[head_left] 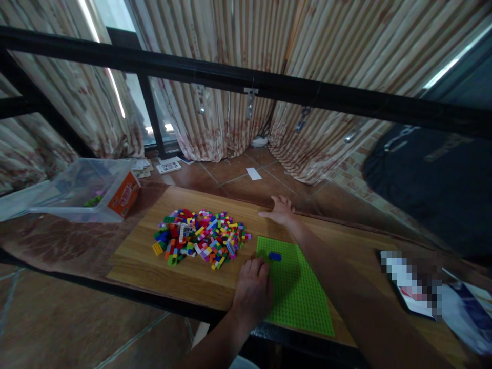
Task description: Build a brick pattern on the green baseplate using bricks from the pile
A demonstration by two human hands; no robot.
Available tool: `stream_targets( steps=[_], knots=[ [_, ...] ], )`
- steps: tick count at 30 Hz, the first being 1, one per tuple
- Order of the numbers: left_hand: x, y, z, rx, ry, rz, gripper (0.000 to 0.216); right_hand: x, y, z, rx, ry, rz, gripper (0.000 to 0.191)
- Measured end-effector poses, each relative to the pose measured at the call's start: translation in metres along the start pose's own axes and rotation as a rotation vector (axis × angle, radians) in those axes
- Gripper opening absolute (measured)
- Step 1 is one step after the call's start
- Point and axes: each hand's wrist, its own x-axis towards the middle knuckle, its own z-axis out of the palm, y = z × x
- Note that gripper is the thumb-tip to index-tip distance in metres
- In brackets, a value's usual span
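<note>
A green studded baseplate (pixel 300 292) lies on the wooden board, with one dark blue brick (pixel 275 256) near its upper left corner. At the plate's left edge is my left hand (pixel 252 287), back of the hand up and fingers curled under. What those fingers hold, if anything, is hidden. Beyond the plate's far edge, near the board's far side, my right hand (pixel 282 210) is open, fingers spread, with nothing visible in it. To the left of both hands a loose pile of small multicoloured building bricks (pixel 203 236) is spread out, nearest to my left hand.
A clear plastic box (pixel 73 189) with an orange label and a few pieces stands at the far left. On the right lie a phone-like device (pixel 413 287), its screen blurred, and a plastic packet (pixel 469 312). A black metal rail (pixel 230 72) crosses in front of the striped curtains.
</note>
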Motion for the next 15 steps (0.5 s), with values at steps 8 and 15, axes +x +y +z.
stream_targets(
  steps=[8, 15],
  knots=[
    [-0.001, -0.001, 0.002, -0.040, 0.017, -0.008, 0.021, 0.046, 0.048, 0.002, 0.123, 0.286, 0.495, 0.033],
    [0.000, 0.000, 0.004, -0.073, 0.028, -0.026, 0.022, 0.046, 0.087, -0.026, 0.132, 0.385, 0.648, 0.035]
  ],
)
